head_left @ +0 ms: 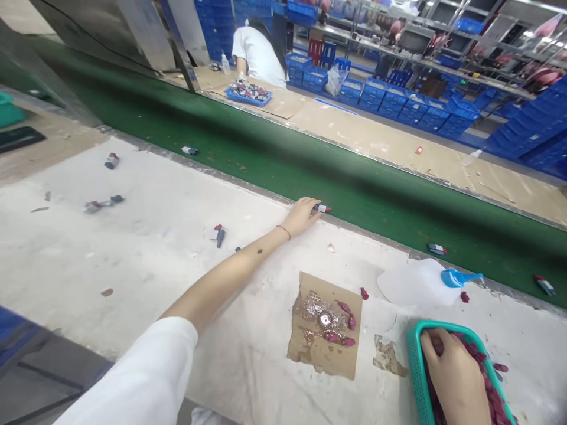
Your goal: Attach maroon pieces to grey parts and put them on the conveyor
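At the green conveyor belt's (266, 153) near edge, a grey-and-red piece (322, 208) is held in the left hand (305, 216); light finger pressure is advised. Inside the teal basket (417, 369), the right hand's (458, 375) grip cannot be determined.

Two hands (303, 217), one cardboard sheet (343, 363), four red pieces (331, 336) on it, one blue-nozzled bottle (419, 283)

We see a green belt (376, 195) with darker streaks, a chalky white tabletop (133, 260) marked by brownish patches, and plain brown cardboard (295, 348). Our basket (414, 354) is teal, dotted with small holes, and its pieces (496, 395) are deep red. We find slate, white and red on the small item (321, 208) at the belt's near edge.
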The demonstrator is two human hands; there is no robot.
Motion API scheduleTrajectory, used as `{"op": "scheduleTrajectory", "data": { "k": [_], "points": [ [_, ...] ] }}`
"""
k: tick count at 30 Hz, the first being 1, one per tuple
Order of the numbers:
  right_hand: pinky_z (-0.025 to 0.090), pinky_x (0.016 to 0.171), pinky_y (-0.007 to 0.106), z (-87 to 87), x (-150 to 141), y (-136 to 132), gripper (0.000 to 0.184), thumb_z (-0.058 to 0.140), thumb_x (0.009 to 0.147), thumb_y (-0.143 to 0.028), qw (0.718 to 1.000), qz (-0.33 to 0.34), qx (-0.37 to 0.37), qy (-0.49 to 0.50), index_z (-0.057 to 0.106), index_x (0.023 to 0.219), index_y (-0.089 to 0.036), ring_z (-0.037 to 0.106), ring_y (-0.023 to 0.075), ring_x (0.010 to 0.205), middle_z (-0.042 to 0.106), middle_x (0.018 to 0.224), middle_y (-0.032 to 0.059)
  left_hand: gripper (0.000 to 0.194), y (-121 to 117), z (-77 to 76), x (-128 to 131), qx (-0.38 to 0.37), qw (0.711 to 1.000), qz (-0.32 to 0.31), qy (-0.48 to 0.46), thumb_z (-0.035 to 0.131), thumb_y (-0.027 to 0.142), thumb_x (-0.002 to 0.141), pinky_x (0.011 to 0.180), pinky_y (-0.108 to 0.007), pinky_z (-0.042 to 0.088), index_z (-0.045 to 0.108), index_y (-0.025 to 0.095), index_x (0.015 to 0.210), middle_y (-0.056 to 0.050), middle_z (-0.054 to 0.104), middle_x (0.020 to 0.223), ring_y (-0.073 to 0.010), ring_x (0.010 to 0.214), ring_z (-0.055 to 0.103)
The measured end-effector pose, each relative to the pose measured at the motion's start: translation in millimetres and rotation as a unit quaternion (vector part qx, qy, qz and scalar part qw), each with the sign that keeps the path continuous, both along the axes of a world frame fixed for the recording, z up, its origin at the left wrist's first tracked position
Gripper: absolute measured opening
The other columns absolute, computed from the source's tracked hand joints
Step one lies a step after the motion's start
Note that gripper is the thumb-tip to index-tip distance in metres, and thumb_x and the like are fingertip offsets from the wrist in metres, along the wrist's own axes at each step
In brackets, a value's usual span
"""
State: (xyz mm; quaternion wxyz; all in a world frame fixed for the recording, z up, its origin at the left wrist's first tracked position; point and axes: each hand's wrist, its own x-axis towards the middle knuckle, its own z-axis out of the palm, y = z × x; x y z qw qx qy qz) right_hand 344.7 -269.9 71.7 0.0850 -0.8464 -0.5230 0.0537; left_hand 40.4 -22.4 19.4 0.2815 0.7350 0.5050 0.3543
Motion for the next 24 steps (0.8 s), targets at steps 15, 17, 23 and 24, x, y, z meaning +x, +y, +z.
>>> {"op": "scheduleTrajectory", "data": {
  "k": [15, 17, 23, 24],
  "points": [
    [0.058, 0.065, 0.036, 33.7, -50, -19, 0.042, 0.066, 0.074, -0.059, 0.934, -0.059, 0.13, 0.327, 0.076, 0.09, -0.022, 0.072, 0.0292, 0.074, 0.077, 0.084, 0.0093, 0.037, -140, 24.6, -156, -0.09, 0.977, -0.11, 0.157, 0.049, 0.044, 0.09, 0.091, -0.037, 0.048, 0.067, 0.024, 0.115, -0.011, 0.064, 0.118, -0.0313, 0.106, 0.061],
    [0.057, 0.056, 0.033, 30.7, -72, -14, 0.037, 0.071, 0.073, -0.057, 0.895, -0.004, 0.128, 0.427, 0.076, 0.081, -0.021, 0.07, 0.0252, 0.061, 0.075, 0.071, 0.0078, 0.035, -143, 22.8, -143, -0.115, 0.986, -0.081, 0.088, 0.05, 0.045, 0.09, 0.089, -0.036, 0.05, 0.068, 0.022, 0.11, -0.011, 0.065, 0.114, -0.0305, 0.104, 0.062],
    [0.057, 0.055, 0.03, 1.7, -114, 7, 0.033, 0.075, 0.074, -0.053, 0.812, 0.044, 0.098, 0.574, 0.074, 0.08, -0.02, 0.066, 0.019, 0.057, 0.072, 0.067, 0.0049, 0.042, -161, 25.3, -93, -0.321, 0.912, -0.031, -0.254, 0.058, 0.05, 0.087, 0.071, -0.034, 0.057, 0.059, 0.02, 0.116, -0.007, 0.069, 0.097, -0.0207, 0.075, 0.067],
    [0.057, 0.056, 0.03, -4.4, -117, 9, 0.035, 0.074, 0.075, -0.053, 0.809, 0.047, 0.093, 0.579, 0.074, 0.082, -0.019, 0.066, 0.0191, 0.058, 0.073, 0.068, 0.0053, 0.042, -164, 25.7, -86, -0.342, 0.893, -0.037, -0.29, 0.062, 0.049, 0.085, 0.073, -0.034, 0.057, 0.059, 0.02, 0.115, -0.007, 0.069, 0.098, -0.0206, 0.076, 0.068]
  ]
}}
